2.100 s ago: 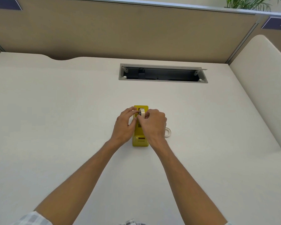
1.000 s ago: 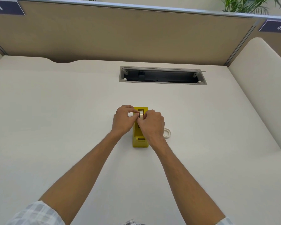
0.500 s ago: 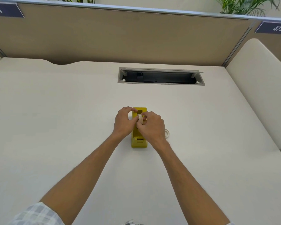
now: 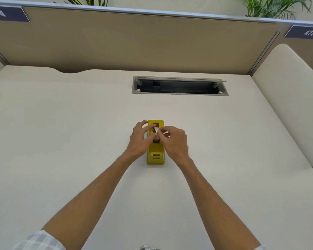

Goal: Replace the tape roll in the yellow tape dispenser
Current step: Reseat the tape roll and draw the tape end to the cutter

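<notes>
Yellow dispenser (image 4: 155, 156) mid-desk, bare desk (image 4: 61, 141) around; left hand (image 4: 140, 139) and right hand (image 4: 173, 141) pinch its tape roll (image 4: 156, 131).

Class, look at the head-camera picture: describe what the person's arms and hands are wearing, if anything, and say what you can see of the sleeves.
Both hands, left hand and right hand, are bare: no gloves, rings or watch show. The forearms are uncovered. Near the bottom edge a short sleeve in a grey-and-white check appears on the left arm; only a sliver shows on the right.
</notes>
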Tool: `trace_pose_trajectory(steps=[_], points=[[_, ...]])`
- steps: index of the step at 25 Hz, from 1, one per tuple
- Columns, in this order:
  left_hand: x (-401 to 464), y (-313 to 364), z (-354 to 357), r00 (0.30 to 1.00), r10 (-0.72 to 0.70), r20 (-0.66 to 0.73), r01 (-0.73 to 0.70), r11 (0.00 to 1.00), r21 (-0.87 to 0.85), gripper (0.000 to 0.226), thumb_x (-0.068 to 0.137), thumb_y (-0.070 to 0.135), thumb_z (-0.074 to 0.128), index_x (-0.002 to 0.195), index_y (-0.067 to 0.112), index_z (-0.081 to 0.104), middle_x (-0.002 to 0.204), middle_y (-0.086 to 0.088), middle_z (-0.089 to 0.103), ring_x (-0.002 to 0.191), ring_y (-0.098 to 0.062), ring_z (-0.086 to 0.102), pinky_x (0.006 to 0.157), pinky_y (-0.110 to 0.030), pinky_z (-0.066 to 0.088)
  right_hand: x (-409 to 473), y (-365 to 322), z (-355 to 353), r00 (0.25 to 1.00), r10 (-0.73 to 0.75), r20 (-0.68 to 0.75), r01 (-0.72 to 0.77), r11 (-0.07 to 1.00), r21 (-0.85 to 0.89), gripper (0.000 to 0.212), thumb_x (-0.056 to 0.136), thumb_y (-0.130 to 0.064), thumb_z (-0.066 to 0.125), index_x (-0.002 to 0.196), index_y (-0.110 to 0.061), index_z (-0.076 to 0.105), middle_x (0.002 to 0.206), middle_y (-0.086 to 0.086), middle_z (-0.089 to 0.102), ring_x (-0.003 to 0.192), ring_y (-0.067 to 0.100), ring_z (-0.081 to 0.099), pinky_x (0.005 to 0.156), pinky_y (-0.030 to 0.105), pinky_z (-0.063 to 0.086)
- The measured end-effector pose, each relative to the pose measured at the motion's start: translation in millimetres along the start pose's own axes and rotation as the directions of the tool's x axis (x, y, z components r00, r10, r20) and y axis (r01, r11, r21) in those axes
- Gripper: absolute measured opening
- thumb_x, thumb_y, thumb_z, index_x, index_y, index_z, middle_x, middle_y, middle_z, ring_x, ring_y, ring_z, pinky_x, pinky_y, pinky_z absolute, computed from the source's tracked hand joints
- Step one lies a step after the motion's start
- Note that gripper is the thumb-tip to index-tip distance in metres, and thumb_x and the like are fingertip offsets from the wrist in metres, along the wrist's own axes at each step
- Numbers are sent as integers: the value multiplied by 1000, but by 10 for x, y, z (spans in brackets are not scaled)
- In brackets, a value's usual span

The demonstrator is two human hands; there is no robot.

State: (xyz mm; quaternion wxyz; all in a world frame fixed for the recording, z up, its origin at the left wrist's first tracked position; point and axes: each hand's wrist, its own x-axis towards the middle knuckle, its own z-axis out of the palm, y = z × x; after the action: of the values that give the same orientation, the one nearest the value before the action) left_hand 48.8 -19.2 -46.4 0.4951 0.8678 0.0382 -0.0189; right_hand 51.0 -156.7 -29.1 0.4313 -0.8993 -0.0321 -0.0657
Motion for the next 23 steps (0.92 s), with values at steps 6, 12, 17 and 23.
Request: trace_pose_trajectory(steps=[6, 12, 17, 23], points=[[-28, 4, -76, 1000, 21, -8, -21, 1000, -6, 42, 86, 33, 68, 127, 28, 61, 148, 1, 35, 142, -16, 22, 113, -55, 27, -12, 29, -61, 996, -86, 17, 87, 991, -100, 16, 90, -29, 64, 88, -18, 75, 81, -4, 75, 74, 13, 68, 69, 40, 56], [8, 60, -121, 999, 31, -22, -30, 999, 37, 57, 83, 35, 72, 135, 30, 52, 153, 0, 30, 145, -19, 17, 110, -57, 33, -15, 31, -66, 994, -110, 24, 113, 972, -208, 19, 91, -34, 62, 91, -20, 75, 84, -5, 75, 76, 14, 68, 67, 37, 55], [58, 34, -147, 999, 32, 27, -35, 995, 92, 45, 84, 38, 70, 127, 28, 62, 156, 2, 27, 147, -17, 8, 112, -58, 28, 3, 16, -67, 993, -120, 14, 120, 964, -237, 20, 91, -36, 63, 89, -21, 75, 83, -6, 75, 75, 14, 68, 66, 35, 55], [4, 54, -78, 997, 70, -34, -68, 996, 60, 59, 82, 35, 72, 136, 27, 50, 154, 1, 29, 146, -17, 15, 113, -56, 29, -3, 20, -53, 993, -115, 7, 113, 961, -254, 20, 91, -37, 62, 89, -22, 75, 83, -7, 75, 76, 14, 68, 66, 34, 54]])
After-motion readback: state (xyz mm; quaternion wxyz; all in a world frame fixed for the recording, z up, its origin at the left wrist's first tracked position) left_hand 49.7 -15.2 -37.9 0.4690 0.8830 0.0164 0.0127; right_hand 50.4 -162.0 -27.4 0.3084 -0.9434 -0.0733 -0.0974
